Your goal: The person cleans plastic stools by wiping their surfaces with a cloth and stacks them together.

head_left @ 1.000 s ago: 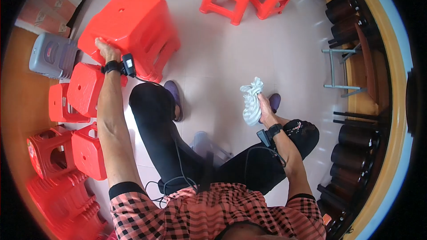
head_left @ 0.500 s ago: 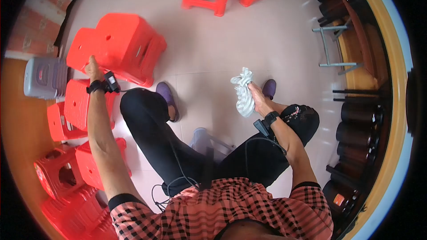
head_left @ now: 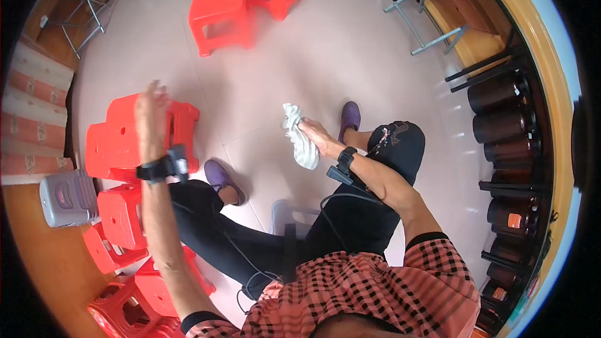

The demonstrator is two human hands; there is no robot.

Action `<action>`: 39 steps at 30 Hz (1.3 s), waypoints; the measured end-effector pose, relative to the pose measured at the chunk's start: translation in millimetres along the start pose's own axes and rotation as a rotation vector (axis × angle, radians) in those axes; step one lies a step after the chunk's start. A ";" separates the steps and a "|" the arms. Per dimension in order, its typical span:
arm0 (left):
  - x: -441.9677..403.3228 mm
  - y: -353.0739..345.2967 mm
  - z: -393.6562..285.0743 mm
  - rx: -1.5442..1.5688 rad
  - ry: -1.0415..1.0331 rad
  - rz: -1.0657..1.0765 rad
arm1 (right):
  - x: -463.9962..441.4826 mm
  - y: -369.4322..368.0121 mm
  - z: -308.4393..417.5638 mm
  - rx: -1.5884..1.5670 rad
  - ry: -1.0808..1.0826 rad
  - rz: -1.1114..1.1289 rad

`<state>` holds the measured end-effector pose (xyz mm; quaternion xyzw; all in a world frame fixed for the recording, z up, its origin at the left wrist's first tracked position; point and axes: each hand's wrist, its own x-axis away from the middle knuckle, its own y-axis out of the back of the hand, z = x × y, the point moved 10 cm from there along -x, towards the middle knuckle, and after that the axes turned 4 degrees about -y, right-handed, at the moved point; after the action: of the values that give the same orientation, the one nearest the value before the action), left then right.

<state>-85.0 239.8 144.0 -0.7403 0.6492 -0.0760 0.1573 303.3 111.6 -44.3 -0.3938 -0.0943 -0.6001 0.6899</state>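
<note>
My right hand is closed around a crumpled pale cloth with light stripes, held over the floor between my knees. My left hand, blurred by motion, is raised over a red plastic stool at the left. Its fingers look loosely stretched and nothing shows in them. Another red stool stands against that one. Further red stools sit beside and below my left forearm. Both wrists carry black straps with small devices.
Two red stools stand ahead on the tiled floor. A grey plastic stool stack is by the left wall, near a patterned curtain. Dark round stools line the right wall, beside a folding table. Cables hang near my legs.
My left hand has come off the red stool and lifted. My view has turned, so the far stools now appear further left. The cloth stays in my right hand.
</note>
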 end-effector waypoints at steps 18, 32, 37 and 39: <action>161.1 -160.1 117.6 -0.334 0.321 0.501 | -3.6 -29.0 -21.7 0.040 -0.121 0.148; 140.3 -170.9 97.2 -0.371 0.332 0.384 | 15.0 -54.4 -38.6 0.139 -0.238 0.191; 132.6 -162.9 91.6 -0.403 0.335 0.326 | 21.1 -55.9 -40.7 0.182 -0.154 0.164; 130.8 -163.3 90.4 -0.404 0.341 0.315 | 24.8 -54.8 -39.5 0.171 -0.181 0.173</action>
<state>115.7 140.6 101.3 -0.6232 0.7752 -0.0431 -0.0946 246.8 68.6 -32.3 -0.3924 -0.1726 -0.4905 0.7587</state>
